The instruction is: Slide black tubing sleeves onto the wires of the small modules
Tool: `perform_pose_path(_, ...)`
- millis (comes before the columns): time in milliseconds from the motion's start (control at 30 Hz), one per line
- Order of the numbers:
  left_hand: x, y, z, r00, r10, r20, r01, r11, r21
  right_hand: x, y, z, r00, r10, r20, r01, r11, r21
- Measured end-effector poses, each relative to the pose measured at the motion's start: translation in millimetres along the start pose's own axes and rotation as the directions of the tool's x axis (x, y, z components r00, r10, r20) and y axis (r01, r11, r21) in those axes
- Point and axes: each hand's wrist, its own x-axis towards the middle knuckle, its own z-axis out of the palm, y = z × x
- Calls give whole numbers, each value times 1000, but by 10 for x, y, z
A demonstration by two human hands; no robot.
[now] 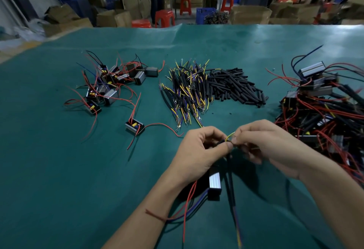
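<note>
Tubing sleeve [221, 144] and wire [230, 135] pinched between hands [230, 146].

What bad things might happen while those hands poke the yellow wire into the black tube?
1. The left hand and right hand pinch the thin yellow wire right at the black sleeve; it could bend instead of going in.
2. The silver module hangs below the hands, so its weight might tug the wires loose.
3. Its dangling red wire could snag.
</note>
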Motion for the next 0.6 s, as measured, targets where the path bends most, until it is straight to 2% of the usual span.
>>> perform_pose_path(100, -9, 16, -12, 999, -19, 32, 21, 998, -66, 34, -5, 72, 990, 141, 20, -142, 972, 189)
perform_pose_path(167, -8, 26, -24, 999, -28, 43, 32, 994, -103, 42, 4, 101, 990, 137, 25, -139, 964, 226)
perform_pose_path(333, -1, 46, -37, 998, -40, 50, 46, 992, -114, 2, -3, 15, 992, -129, 4, 129, 991, -35)
perform_pose_path(600, 12, 97, -42, 990, -89, 114, 98, 992, -77, -27, -2, -77, 963, -268, 23, 269, 950, -157)
